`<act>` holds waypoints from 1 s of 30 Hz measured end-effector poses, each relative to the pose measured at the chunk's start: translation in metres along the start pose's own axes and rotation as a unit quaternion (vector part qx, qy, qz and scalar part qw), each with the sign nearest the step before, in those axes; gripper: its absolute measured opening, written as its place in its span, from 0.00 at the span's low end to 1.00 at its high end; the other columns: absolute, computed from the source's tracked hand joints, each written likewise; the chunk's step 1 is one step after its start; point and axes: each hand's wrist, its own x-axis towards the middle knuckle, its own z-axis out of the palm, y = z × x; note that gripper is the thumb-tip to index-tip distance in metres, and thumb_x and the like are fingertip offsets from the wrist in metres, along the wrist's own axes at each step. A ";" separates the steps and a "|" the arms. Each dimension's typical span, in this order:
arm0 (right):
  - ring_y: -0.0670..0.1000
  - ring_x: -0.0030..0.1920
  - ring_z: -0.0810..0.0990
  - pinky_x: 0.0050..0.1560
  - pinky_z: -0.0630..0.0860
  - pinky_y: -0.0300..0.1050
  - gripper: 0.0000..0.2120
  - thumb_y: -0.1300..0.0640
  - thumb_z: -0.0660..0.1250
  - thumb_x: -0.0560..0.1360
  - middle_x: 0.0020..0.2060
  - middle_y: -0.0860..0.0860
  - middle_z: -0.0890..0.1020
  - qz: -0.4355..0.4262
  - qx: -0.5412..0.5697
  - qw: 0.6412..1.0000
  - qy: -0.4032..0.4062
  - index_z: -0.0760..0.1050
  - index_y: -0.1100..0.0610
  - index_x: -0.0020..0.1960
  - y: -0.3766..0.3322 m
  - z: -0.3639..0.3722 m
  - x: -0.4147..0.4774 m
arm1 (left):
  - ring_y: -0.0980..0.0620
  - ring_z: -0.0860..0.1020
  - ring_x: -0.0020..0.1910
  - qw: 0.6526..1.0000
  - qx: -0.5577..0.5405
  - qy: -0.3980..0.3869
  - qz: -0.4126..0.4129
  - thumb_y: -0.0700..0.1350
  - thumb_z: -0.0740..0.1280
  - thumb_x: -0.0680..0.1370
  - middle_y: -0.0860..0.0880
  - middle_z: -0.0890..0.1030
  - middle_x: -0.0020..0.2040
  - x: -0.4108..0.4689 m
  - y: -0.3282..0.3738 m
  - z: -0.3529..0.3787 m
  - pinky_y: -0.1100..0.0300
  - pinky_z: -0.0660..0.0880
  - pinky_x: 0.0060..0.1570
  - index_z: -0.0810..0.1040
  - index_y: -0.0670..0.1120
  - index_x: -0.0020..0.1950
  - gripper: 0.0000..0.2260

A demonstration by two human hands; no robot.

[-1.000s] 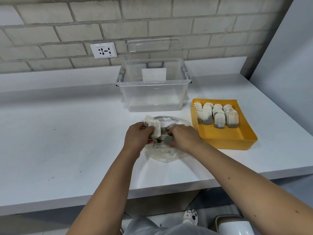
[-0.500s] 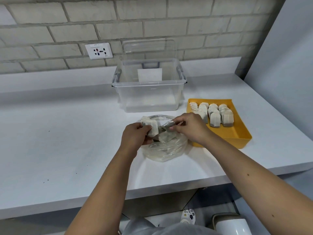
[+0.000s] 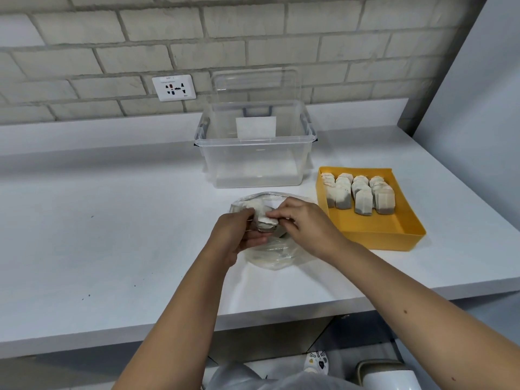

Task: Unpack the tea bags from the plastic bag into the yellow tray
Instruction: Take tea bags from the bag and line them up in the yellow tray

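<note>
A clear plastic bag [image 3: 277, 256] lies on the white table [image 3: 112, 235] in front of me, with a few tea bags still inside. My left hand [image 3: 236, 235] holds a small stack of tea bags [image 3: 266, 223] above the bag. My right hand [image 3: 305, 225] pinches the top of that same stack from the right side. The yellow tray [image 3: 394, 235] stands to the right, with several tea bags [image 3: 358, 194] lined up in rows in its far half; its near half is bare.
A clear lidless storage box [image 3: 254, 153] stands behind the bag, its lid leaning on the brick wall. A wall socket [image 3: 174, 87] is at the back left. A grey wall [image 3: 478, 108] borders the table on the right.
My right hand has moved left from the bag's mouth to the stack in my left hand. Both hands now meet on the tea bags.
</note>
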 end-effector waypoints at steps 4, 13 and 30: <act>0.43 0.48 0.78 0.49 0.71 0.28 0.15 0.66 0.67 0.75 0.48 0.48 0.81 0.016 0.049 0.999 -0.019 0.82 0.54 0.58 0.001 -0.008 0.004 | 0.41 0.85 0.45 0.999 0.041 -0.002 0.027 0.41 0.72 0.77 0.36 0.85 0.51 0.001 0.000 -0.002 0.56 0.84 0.42 0.83 0.37 0.53 0.09; 0.52 0.62 0.72 0.55 0.63 0.49 0.18 0.56 0.65 0.75 0.60 0.46 0.77 0.029 -0.266 0.953 -0.142 0.76 0.46 0.64 0.012 -0.002 0.023 | 0.47 0.82 0.36 0.981 0.145 0.070 0.110 0.38 0.69 0.77 0.42 0.83 0.43 0.005 -0.001 -0.005 0.60 0.82 0.36 0.82 0.39 0.49 0.04; 0.55 0.47 0.79 0.49 0.67 0.47 0.10 0.56 0.59 0.78 0.44 0.51 0.84 0.099 -0.093 0.990 -0.039 0.77 0.54 0.55 0.021 -0.005 0.010 | 0.45 0.82 0.40 0.982 0.131 0.075 0.114 0.39 0.69 0.78 0.42 0.84 0.45 0.007 0.000 -0.006 0.59 0.81 0.36 0.82 0.42 0.49 0.03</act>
